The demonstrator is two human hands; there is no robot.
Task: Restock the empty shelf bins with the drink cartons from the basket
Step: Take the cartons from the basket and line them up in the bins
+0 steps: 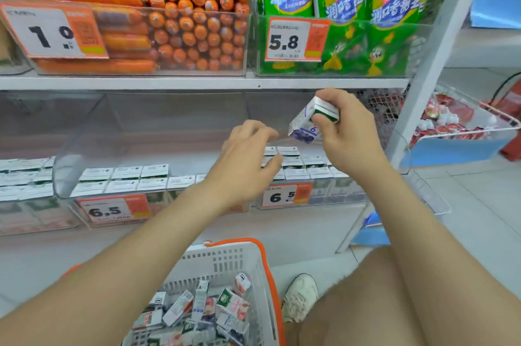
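seemingly tilted, carton (306, 127) in right hand (349, 142)

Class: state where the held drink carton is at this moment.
Head view, right of centre: the drink carton is pinched in the right hand, tilted, above the right-hand bin tagged 6.5.

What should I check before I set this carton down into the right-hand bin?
1. Grip: right hand pinches the carton between thumb and fingers: ok.
2. Carton upright: it is tilted: not ok.
3. Carton above the right bin: ok.
4. Free slot among the shelved cartons: left hand hides part of them: cannot tell.
5. Left hand free to help: open, holding nothing: ok.
6. Basket has spare cartons: ok.
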